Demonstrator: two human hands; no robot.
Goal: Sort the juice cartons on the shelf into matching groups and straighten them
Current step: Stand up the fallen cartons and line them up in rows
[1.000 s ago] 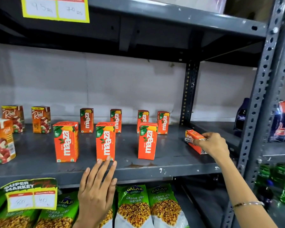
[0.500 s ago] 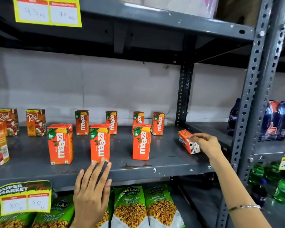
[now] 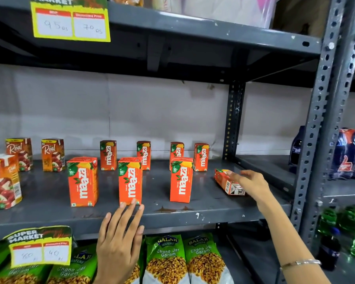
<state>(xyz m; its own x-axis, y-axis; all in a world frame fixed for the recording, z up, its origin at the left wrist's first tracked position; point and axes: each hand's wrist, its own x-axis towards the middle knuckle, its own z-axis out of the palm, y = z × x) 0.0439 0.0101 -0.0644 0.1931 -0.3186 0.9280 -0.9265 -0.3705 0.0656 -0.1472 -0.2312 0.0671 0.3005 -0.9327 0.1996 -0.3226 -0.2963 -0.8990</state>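
**Juice shelf, middle tier: sorting in hand**

Item held: one Maaza carton (image 3: pixel 229 183), tipped on its side at the right end of the grey metal shelf (image 3: pixel 213 208), barcode end outward. The right hand (image 3: pixel 252 183) lies over it, fingers loosely curled on its top; whether they pinch it firmly cannot be told. Probable purpose: to stand it upright with its kind.

Left hand (image 3: pixel 119 238): fingers spread flat, holding nothing, fingertips touching the base of the middle front Maaza carton (image 3: pixel 130 181), likely to nudge it square.

Standing stock: left front Maaza carton (image 3: pixel 82 181) and right front Maaza carton (image 3: pixel 181 180) flank it, well apart; four more Maaza cartons (image 3: pixel 108 155) line the back wall, unevenly spaced. Real cartons (image 3: pixel 52 155) are grouped at the left, one large Real carton (image 3: pixel 2 181) forward.

Lower shelf: Balaji Chana Jor Garam packets (image 3: pixel 166 261). Adjacent bay: dark bottles (image 3: pixel 350 154).

Judgement: brands already separated; spacing remains.
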